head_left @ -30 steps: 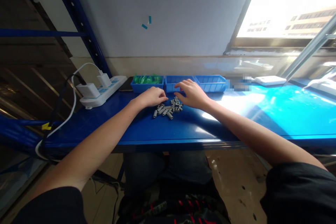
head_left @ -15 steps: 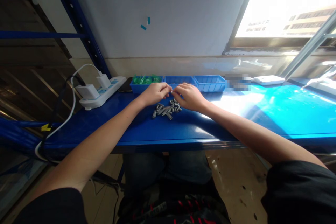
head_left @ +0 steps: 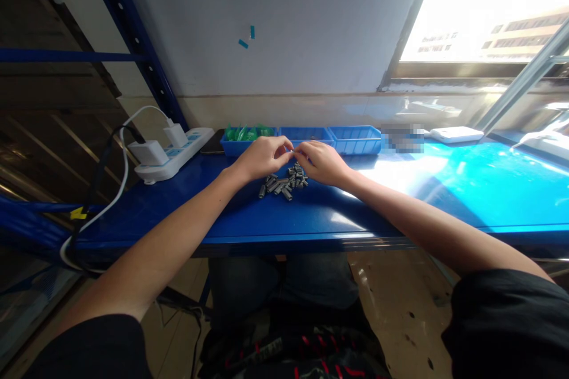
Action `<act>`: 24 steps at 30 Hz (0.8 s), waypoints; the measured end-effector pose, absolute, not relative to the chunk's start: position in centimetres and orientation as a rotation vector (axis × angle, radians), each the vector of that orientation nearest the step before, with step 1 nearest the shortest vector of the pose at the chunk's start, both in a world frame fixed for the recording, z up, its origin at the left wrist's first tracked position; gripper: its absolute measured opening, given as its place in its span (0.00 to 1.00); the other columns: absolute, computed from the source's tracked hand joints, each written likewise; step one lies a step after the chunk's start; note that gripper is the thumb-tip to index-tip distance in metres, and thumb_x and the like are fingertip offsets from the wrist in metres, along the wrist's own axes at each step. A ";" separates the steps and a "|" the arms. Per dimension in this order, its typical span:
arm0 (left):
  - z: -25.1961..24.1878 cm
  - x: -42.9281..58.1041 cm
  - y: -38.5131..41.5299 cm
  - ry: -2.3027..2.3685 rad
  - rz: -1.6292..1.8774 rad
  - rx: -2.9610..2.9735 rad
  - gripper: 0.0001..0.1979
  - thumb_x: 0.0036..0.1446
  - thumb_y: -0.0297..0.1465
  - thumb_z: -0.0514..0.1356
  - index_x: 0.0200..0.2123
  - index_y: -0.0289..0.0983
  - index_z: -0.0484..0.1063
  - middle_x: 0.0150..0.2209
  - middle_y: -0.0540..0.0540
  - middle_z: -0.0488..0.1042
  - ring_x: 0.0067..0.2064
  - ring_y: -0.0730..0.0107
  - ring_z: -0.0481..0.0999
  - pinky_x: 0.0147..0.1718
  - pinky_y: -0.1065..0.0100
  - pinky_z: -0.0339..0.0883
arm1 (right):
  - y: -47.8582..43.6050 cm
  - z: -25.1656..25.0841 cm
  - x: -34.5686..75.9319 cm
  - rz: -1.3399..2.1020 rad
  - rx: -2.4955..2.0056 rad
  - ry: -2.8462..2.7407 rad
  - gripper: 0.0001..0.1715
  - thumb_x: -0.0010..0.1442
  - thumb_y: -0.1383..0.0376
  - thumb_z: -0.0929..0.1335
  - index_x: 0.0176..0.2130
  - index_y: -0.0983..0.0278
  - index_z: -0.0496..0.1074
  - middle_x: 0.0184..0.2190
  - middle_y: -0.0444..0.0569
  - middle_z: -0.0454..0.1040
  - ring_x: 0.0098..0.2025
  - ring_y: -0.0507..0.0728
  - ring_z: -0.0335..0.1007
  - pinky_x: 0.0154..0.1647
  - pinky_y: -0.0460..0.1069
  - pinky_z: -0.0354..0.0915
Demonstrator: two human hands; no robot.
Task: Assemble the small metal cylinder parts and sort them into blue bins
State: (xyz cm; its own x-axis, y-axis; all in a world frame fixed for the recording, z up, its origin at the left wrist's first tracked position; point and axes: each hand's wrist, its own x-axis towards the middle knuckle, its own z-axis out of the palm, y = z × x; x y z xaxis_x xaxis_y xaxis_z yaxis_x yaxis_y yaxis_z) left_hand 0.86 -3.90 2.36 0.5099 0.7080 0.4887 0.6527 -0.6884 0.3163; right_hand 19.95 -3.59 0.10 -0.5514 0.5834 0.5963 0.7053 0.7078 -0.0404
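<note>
My left hand [head_left: 265,157] and my right hand [head_left: 322,163] meet fingertip to fingertip above the blue table [head_left: 249,222]. Both are closed in a pinch around something small and pale between them, too small to name. Just below the fingers lies a loose pile of small grey metal cylinders [head_left: 280,185], several of them lying on their sides. Behind the hands stand three blue bins in a row. The left bin [head_left: 229,148] holds green plastic pieces or bags [head_left: 249,133]; the middle bin [head_left: 306,132] is partly hidden by my right hand.
The right blue bin [head_left: 355,141] stands beside the middle one. A white power strip [head_left: 178,157] with plugs and cables sits at the left. A flat white device [head_left: 456,134] lies at the back right. Blue rack posts [head_left: 133,35] rise at the left.
My left hand has lifted slightly, its fingers and thumb shifting their hold. My right fingers have shifted a little as well. The grey cylinders lie as before.
</note>
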 end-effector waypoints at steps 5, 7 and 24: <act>2.6 1.0 -4.1 1.280 0.925 2.640 0.15 0.59 0.38 0.55 0.37 0.33 0.75 0.29 0.45 0.77 0.30 0.70 0.73 0.29 0.71 0.61 | -3.7 0.2 20.1 -0.266 -0.989 -2.303 0.13 0.62 0.64 0.62 0.44 0.65 0.70 0.33 0.50 0.76 0.37 0.58 0.70 0.39 0.49 0.59; 2.5 1.0 -4.1 1.287 0.911 2.648 0.15 0.59 0.38 0.55 0.36 0.33 0.75 0.29 0.45 0.77 0.30 0.70 0.72 0.29 0.71 0.60 | -3.7 0.2 20.1 -0.280 -0.984 -2.313 0.13 0.61 0.65 0.62 0.43 0.65 0.71 0.35 0.51 0.77 0.38 0.59 0.70 0.40 0.50 0.59; 2.5 1.0 -4.1 1.299 0.859 2.643 0.18 0.60 0.40 0.53 0.37 0.33 0.76 0.29 0.45 0.77 0.29 0.69 0.72 0.28 0.71 0.59 | -3.6 0.1 20.0 -0.344 -1.016 -2.309 0.15 0.62 0.65 0.60 0.41 0.65 0.74 0.34 0.52 0.78 0.36 0.58 0.72 0.39 0.50 0.60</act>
State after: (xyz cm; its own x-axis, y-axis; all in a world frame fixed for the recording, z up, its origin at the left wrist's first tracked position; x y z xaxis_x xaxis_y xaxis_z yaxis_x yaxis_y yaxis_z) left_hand 0.99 -4.10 2.52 0.4850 0.7494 0.4507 0.7080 -0.6390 0.3008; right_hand 20.00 -3.61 0.06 -0.5367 0.5858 0.6073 0.7373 0.6755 0.0000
